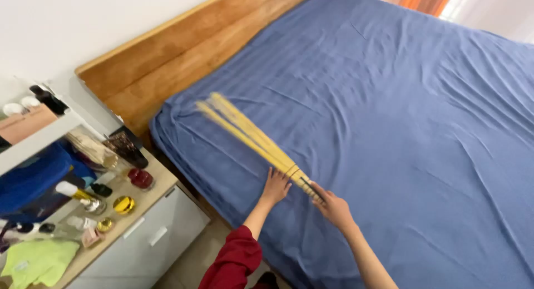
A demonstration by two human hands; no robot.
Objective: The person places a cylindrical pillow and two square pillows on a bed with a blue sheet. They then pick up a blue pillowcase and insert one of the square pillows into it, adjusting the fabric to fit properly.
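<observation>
Item: bundled broom of pale yellow straw stalks [250, 136] with a dark wrapped handle, lying across the blue striped bedsheet [400, 127]; bristles blurred, fanning up and away beyond the fingers.

Right hand [332, 205]: fingers clamped on the broom's dark handle end.

Left hand [275, 186]: fingers spread apart, flat on the bedsheet, just beside the bound neck of the broom; red sleeve [233, 261] below the wrist.

Wooden headboard [183, 50]: beyond the bristle tips, along the bed's top edge.

White bedside cabinet with wood worktop [156, 197]: well left of the fingers, carrying a red round jar [141, 178], a gold round tin [123, 204], small bottles and a lime-green cloth [36, 261].
</observation>
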